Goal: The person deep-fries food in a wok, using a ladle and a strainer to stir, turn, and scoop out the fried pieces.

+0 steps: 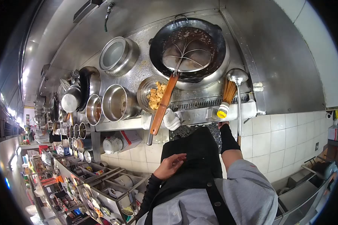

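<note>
My left hand (171, 166) hovers before my black apron (191, 150), its fingers loosely apart and holding nothing. My right hand (224, 124) reaches to the stove's front edge, below a bamboo brush (229, 92) with a yellow end; its fingers are mostly hidden. Beside that arm, a long-handled ladle (237, 76) lies across the edge. A wok (156, 56) with dark liquid stands at the back. Over it rests a round wire strainer (184, 62), its wooden handle (164, 107) pointing toward me. Under that handle sits a perforated scoop (143, 90) with browned cubes (154, 98).
Metal pots (118, 103) and a lidded-looking steel pot (129, 56) stand left of the wok. A white cloth (171, 120) hangs on the stove edge. A tap (108, 17) juts from the back wall. Shelves with bowls (95, 202) fill the lower left. White tiles (278, 135) cover the floor.
</note>
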